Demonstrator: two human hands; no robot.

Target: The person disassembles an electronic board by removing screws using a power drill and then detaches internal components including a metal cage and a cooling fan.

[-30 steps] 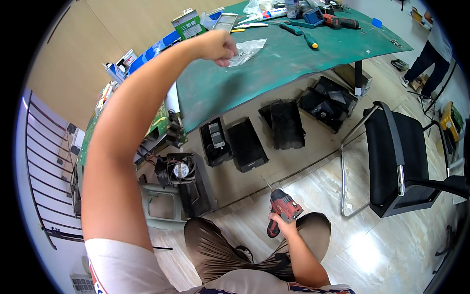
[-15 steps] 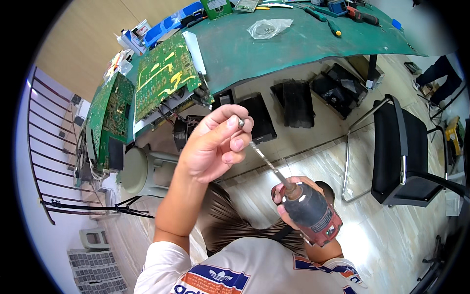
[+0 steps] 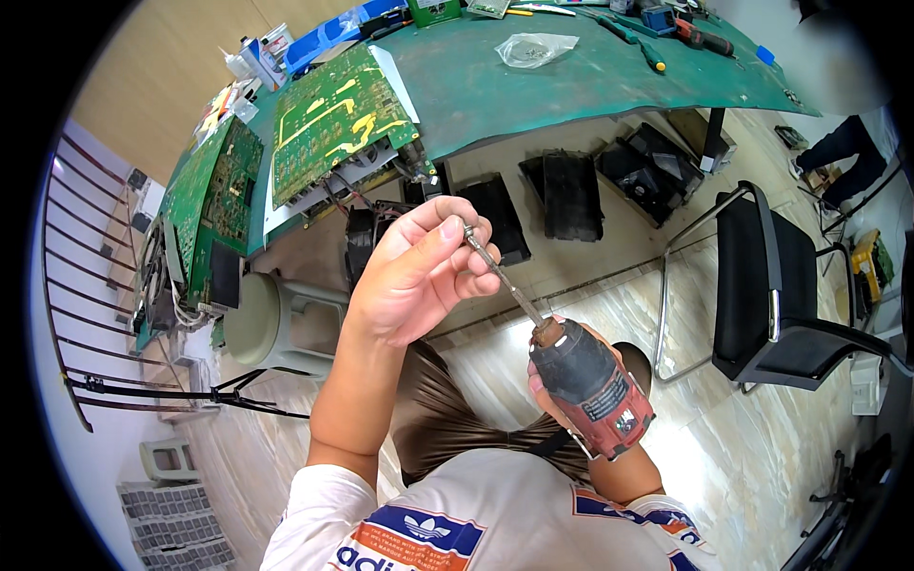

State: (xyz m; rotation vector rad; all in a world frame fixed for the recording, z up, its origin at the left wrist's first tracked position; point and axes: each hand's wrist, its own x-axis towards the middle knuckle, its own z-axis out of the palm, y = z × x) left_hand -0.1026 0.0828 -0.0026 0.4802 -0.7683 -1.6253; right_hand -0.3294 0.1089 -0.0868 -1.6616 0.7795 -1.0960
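Observation:
Above my lap, my left hand [image 3: 405, 276] pinches a small metal screw [image 3: 468, 231] between thumb and forefinger, its other fingers loosely curled. The tip of a long thin driver bit [image 3: 517, 293] meets the screw at those fingertips. That bit sits in the rusty nose of a red and black cordless screwdriver [image 3: 592, 385]. My right hand [image 3: 539, 388] is wrapped round the tool from behind and below; the body of the tool hides most of it.
Large green circuit boards [image 3: 333, 128] lean over the left end of the green-topped bench [image 3: 447, 90]. A plastic bag [image 3: 536, 49] lies on it. Black casings [image 3: 571, 195] rest underneath. A stool [image 3: 255, 319] stands left, a black chair [image 3: 762, 276] right.
The bit has come up from behind my left fingers to lie in front of them, its tip now at the screw. The screwdriver has turned slightly; the view has shifted a little.

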